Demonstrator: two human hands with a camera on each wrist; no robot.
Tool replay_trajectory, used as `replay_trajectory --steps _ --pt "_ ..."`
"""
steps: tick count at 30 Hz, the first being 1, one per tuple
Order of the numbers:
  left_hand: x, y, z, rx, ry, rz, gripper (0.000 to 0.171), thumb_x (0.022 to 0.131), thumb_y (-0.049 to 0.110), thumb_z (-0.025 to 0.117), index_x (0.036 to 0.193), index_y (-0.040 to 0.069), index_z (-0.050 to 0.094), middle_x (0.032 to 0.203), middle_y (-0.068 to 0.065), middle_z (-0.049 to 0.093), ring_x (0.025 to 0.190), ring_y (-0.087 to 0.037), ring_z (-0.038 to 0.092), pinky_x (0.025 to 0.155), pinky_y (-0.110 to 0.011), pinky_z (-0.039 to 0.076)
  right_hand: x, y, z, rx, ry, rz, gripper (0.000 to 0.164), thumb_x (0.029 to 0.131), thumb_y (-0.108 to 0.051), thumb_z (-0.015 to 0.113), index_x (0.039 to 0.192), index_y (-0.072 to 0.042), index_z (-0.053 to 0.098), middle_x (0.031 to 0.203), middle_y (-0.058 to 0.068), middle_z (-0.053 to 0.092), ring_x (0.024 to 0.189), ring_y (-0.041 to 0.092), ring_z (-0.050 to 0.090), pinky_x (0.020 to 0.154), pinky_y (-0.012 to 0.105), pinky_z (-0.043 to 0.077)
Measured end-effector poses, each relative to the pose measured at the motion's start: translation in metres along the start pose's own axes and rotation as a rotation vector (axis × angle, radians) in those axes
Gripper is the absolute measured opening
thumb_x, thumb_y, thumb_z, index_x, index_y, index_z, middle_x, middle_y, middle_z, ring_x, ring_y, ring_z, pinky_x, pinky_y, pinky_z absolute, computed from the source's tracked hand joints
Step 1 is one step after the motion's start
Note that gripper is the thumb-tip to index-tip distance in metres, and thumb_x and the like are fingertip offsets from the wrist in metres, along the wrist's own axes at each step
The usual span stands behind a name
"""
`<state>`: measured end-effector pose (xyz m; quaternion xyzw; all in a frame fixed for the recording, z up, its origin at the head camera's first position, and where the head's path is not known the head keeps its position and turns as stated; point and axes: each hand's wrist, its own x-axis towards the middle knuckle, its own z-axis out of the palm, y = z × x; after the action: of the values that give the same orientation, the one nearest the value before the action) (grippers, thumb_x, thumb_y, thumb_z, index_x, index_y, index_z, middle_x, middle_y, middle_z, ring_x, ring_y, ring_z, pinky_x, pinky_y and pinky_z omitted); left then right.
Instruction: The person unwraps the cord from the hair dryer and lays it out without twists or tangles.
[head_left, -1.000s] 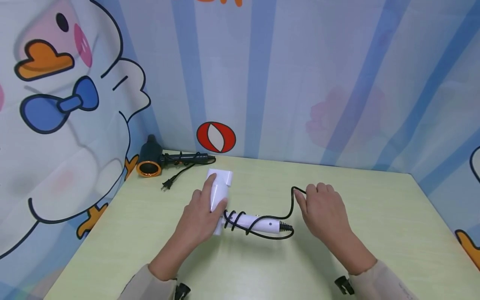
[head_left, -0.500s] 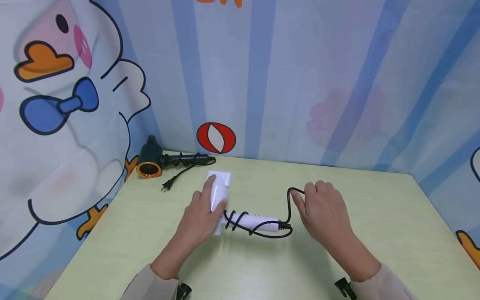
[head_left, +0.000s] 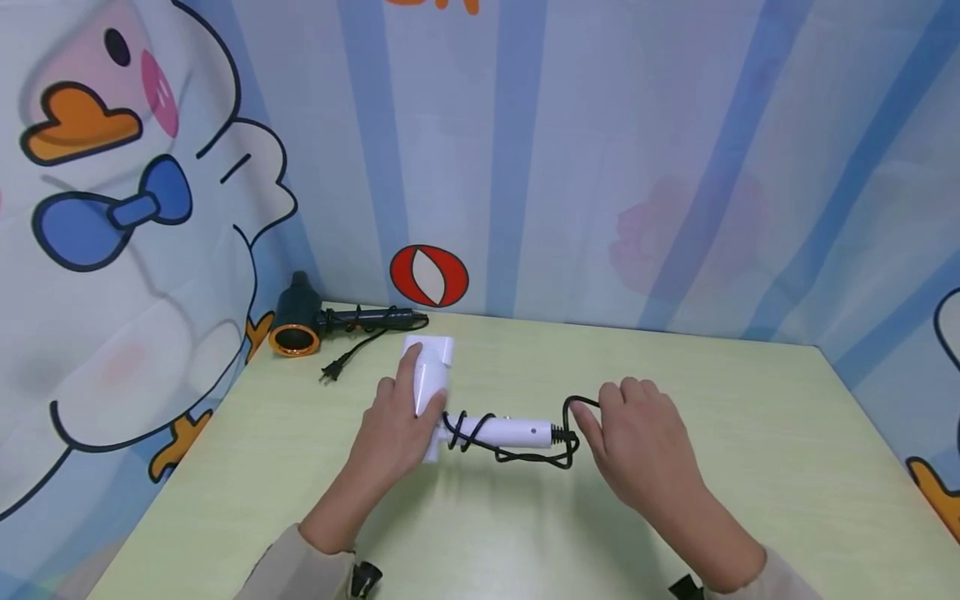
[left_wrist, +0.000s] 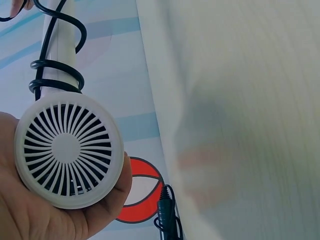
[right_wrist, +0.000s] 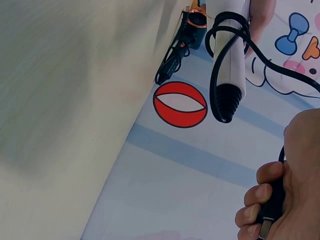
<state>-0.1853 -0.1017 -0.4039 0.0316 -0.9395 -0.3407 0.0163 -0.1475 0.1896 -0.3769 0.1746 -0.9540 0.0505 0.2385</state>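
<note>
White dryer [head_left: 513, 432] gripped in left hand [head_left: 392, 433], half-hidden plug [right_wrist: 274, 201] clutched in right hand [head_left: 647, 440]; cord [right_wrist: 272, 66] wrapping, I'd guess; next loop wants tension.

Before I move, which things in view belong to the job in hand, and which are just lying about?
Apparently in the job:
White hair dryer, gripped by the left hand
Black cord, partly wound round the handle
Black plug, held in the right hand

Just lying about:
Dark hair dryer, untouched at the back of the table
Its two-pronged plug
</note>
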Motion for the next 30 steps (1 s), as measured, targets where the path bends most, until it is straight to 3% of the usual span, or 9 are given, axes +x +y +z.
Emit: replay_trajectory --steps 8,18,30 --pt "0.002 0.001 -0.002 0.003 0.019 -0.009 0.077 0.1 0.047 0.056 0.162 0.032 0.012 0.129 -0.02 0.05 0.098 -0.036 0.062 0.07 -0.046 0.059 -0.009 -0.003 0.004 -0.012 -0.003 -0.017 0.048 0.103 -0.043 0.052 0.07 -0.011 0.039 0.065 0.002 0.03 0.059 0.02 0.029 0.056 0.031 0.026" --pt "0.002 0.003 -0.003 -0.004 0.032 0.0 0.077 0.1 0.046 0.056 0.162 0.031 0.012 0.129 -0.02 0.05 0.099 -0.037 0.062 0.071 -0.047 0.059 -0.024 -0.011 0.012 -0.05 0.02 -0.064 0.053 0.105 -0.051 0.04 0.072 -0.011 0.038 0.065 0.0 0.028 0.06 0.018 0.026 0.057 0.031 0.024" --pt "0.0 0.005 -0.006 -0.009 0.037 0.009 0.076 0.101 0.046 0.056 0.162 0.031 0.013 0.128 -0.02 0.051 0.099 -0.037 0.062 0.071 -0.047 0.059 -0.042 -0.024 0.019 -0.075 -0.031 -0.051 0.054 0.103 -0.054 0.043 0.072 -0.01 0.039 0.065 0.001 0.028 0.066 0.021 0.029 0.063 0.032 0.027"
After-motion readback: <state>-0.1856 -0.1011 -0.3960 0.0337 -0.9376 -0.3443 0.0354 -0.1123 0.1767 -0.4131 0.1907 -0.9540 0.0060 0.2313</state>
